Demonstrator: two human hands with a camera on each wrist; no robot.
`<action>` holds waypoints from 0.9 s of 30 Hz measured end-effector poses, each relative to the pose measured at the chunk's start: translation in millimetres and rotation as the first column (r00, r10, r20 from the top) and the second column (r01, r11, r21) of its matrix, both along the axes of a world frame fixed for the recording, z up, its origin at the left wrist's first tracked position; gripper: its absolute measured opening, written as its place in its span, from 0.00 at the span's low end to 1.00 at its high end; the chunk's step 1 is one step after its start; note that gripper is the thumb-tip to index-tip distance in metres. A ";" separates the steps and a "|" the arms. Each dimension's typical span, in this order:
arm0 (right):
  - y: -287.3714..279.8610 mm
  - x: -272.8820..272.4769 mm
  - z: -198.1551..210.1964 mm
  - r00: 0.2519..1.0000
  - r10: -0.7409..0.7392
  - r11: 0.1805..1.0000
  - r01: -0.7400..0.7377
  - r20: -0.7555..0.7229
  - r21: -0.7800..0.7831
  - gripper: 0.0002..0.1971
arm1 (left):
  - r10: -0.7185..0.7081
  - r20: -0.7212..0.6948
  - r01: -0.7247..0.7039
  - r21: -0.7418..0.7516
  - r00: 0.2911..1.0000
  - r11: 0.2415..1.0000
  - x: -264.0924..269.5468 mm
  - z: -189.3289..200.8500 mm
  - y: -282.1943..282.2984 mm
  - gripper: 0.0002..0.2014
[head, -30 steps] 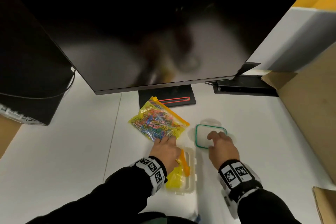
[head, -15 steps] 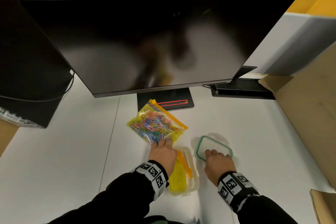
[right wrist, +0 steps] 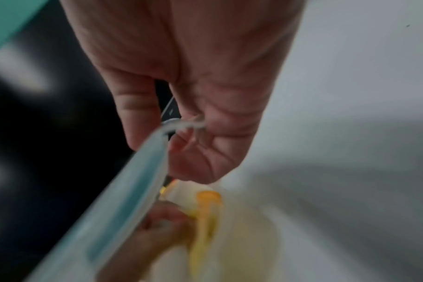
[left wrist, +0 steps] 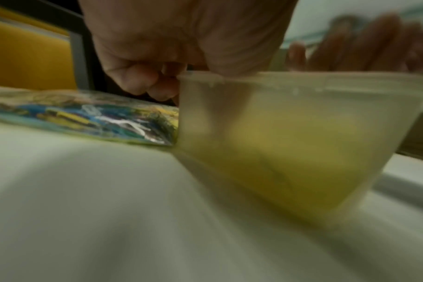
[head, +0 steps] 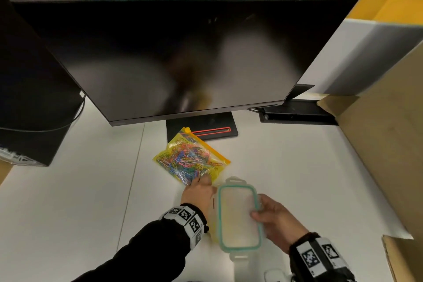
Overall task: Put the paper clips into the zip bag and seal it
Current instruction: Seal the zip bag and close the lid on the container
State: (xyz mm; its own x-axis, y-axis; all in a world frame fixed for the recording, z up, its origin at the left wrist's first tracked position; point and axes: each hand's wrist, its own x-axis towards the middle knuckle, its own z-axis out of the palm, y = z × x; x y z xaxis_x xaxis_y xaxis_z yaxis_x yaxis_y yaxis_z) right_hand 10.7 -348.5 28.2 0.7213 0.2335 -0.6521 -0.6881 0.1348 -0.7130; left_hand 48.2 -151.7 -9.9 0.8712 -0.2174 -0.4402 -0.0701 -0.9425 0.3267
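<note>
A yellow zip bag (head: 191, 160) full of coloured paper clips lies flat on the white table in front of the monitor stand; its edge (left wrist: 85, 118) touches a translucent plastic container (left wrist: 290, 143). My left hand (head: 201, 186) grips that container's far rim, thumb inside and fingers curled outside (left wrist: 181, 74). My right hand (head: 258, 213) pinches the edge of a green-rimmed lid (head: 238, 215) and holds it over the container, hiding most of it in the head view. In the right wrist view, under the lid (right wrist: 123, 200), something yellow with an orange strip (right wrist: 208, 209) lies in the container.
A large dark monitor (head: 183, 57) overhangs the back of the table (head: 80, 190), its black base (head: 206, 125) just behind the bag. A black computer case (head: 29, 98) stands at the left. Cardboard boxes (head: 389, 144) line the right side.
My right hand has picked the lid up off the table at the right and carried it left over the container. My left hand has stayed at the container's rim.
</note>
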 end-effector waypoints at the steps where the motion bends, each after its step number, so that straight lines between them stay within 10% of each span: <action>1: 2.5 -1.8 -8.7 1.000 0.023 0.999 -0.023 -0.008 -0.045 0.21 | 0.022 -0.029 -0.024 -0.068 0.999 0.997 -0.1 -0.6 2.8 0.11; 7: 8.7 3.7 -15.0 0.982 0.158 0.913 -0.104 0.108 -0.394 0.09 | 0.319 -0.194 -0.364 -0.657 0.928 0.660 -4.2 -4.0 20.9 0.15; 14: 18.9 9.8 -25.5 0.989 0.110 0.844 -0.041 0.097 -0.535 0.15 | 0.370 -0.463 -0.589 -0.701 0.805 0.403 -1.9 7.8 28.4 0.09; 20: 21.1 13.0 -29.4 0.999 0.029 0.856 -0.039 -0.027 -0.515 0.13 | 0.420 -0.321 -0.524 -0.620 0.849 0.584 2.6 -3.4 23.0 0.17; 27: 14.8 10.7 -19.4 0.980 -0.110 0.947 0.052 -0.166 -0.318 0.12 | 0.415 -0.338 -0.534 -0.579 0.845 0.616 5.2 -8.6 20.1 0.10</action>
